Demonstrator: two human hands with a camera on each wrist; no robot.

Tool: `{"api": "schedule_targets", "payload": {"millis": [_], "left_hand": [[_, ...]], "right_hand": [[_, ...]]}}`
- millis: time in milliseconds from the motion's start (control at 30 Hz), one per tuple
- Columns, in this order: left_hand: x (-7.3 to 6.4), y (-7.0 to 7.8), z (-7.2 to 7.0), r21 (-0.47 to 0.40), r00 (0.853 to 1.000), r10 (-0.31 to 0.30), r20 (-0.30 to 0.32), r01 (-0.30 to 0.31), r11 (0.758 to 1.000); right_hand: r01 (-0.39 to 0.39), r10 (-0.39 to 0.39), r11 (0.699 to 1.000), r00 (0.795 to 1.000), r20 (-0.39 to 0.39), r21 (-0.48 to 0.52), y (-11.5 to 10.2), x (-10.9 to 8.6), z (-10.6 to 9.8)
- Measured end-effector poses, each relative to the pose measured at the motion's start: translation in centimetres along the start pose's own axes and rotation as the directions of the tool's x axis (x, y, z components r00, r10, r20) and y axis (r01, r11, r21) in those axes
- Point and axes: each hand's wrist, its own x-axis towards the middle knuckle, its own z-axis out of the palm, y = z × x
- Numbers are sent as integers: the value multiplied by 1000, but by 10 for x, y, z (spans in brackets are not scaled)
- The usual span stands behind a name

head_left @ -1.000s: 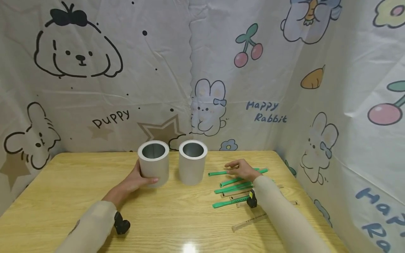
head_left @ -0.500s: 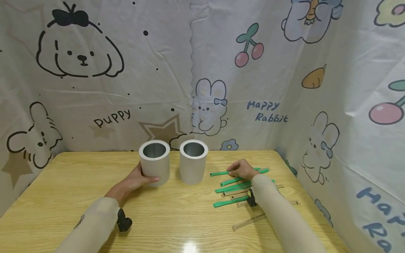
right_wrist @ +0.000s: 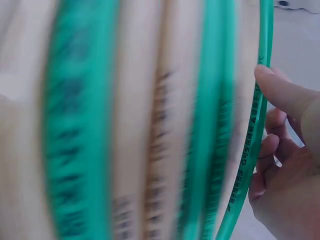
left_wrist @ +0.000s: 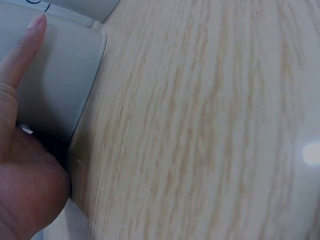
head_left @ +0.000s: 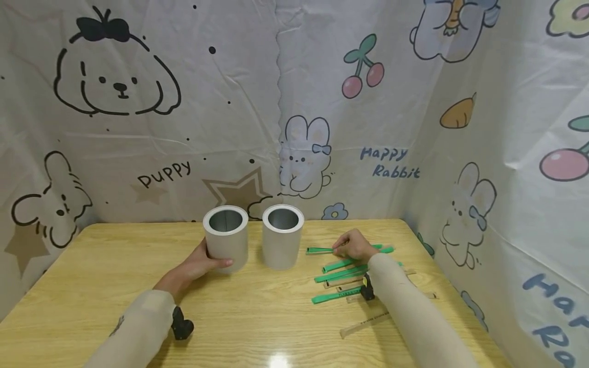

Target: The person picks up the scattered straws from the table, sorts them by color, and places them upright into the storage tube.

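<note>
My left hand point(head_left: 195, 267) grips the left of two white cylindrical holders point(head_left: 227, 249), its thumb across the front and its other fingers hidden behind. In the left wrist view the thumb point(left_wrist: 25, 50) lies along the holder's smooth wall. The holder stands upright, with its open top showing a grey inside. At the right, my right hand point(head_left: 356, 246) pinches the farthest green straw point(head_left: 318, 251), which looks wrapped. The right wrist view shows the thumb pressed on this straw point(right_wrist: 251, 135), printed with dark characters, while the other fingers curl behind it.
A second white holder point(head_left: 282, 248) stands just right of the gripped one. Several green straws point(head_left: 329, 278) and tan straws point(head_left: 363, 324) lie side by side on the wooden table point(head_left: 257, 322) beneath my right forearm. A printed cloth point(head_left: 230, 102) hangs behind and at the right.
My right fingers have drawn in from a looser spread and now pinch the green straw. The left hand and both holders keep their places, apart from a slight shift of the view.
</note>
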Motion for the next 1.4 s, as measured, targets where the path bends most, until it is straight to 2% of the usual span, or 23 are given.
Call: {"api": "schedule_targets", "payload": {"millis": [100,200,267,300,333,400,500,567,600,667,700,733,767,800,900,967,1033,1100,1200,1267,1333,1400], "left_hand": [[-1,-1,1,4,1000,-9,-3,9,1000],[-1,-2,0,7,1000,-12,-8,12,1000],[-1,-2,0,14,1000,-7,-9,7,1000],[-1,-2,-1,13,1000,-8,-10,8,1000],[-1,-1,-1,14,1000,-5,-8,5,1000],[0,0,-1,16,1000,1,-6,-1,1000],[-1,0,0,13,1000,11,1,-11,1000],[-1,0,0,11,1000,16,0,-16,1000],[-1,0,0,9,1000,19,3,-19,1000],[-2,0,-1,2,1000,24,2,-24,1000],[-2,0,-1,1,1000,24,0,-24,1000],[-2,1,-1,0,1000,24,1,-24,1000],[-2,1,-1,-2,1000,25,2,-25,1000],[-1,1,-1,0,1000,25,3,-25,1000],[0,0,-1,5,1000,23,3,-23,1000],[1,0,-1,11,1000,21,5,-22,1000],[2,0,0,13,1000,18,5,-18,1000],[2,0,0,18,1000,19,8,-19,1000],[3,0,0,13,1000,12,5,-12,1000],[3,-1,0,11,1000,10,2,-10,1000],[3,-1,-1,9,1000,2,-3,-2,1000],[3,-2,-1,8,1000,-3,-2,3,1000]], "right_hand": [[13,-9,998,997,-77,59,-13,0,-5],[33,-2,982,987,-162,187,-37,-1,-17],[58,10,949,976,-216,309,-61,-4,-26],[85,11,922,970,-244,379,-76,-6,-31],[117,8,883,964,-265,454,-91,-8,-36],[191,-1,774,954,-301,604,-124,-12,-42],[295,-55,557,946,-320,776,-172,-18,-42],[317,-102,408,948,-302,856,-201,-23,-35],[312,-130,348,950,-284,884,-214,-24,-30],[280,-177,253,954,-241,926,-236,-26,-16],[257,-193,220,957,-217,941,-245,-25,-7],[230,-202,206,961,-189,951,-252,-23,3],[209,-203,205,965,-168,956,-258,-21,14],[185,-194,216,970,-143,959,-262,-18,25],[118,-143,279,986,-81,953,-266,-7,58],[76,-95,334,994,-46,939,-264,-2,77],[33,-59,404,998,-10,914,-259,3,89],[20,-36,508,999,-2,861,-254,4,96],[62,-29,667,998,-57,743,-247,2,91],[117,-38,746,990,-135,655,-242,0,80],[164,-55,794,978,-199,586,-233,-3,64],[198,-80,820,969,-235,537,-219,-6,46]]}}
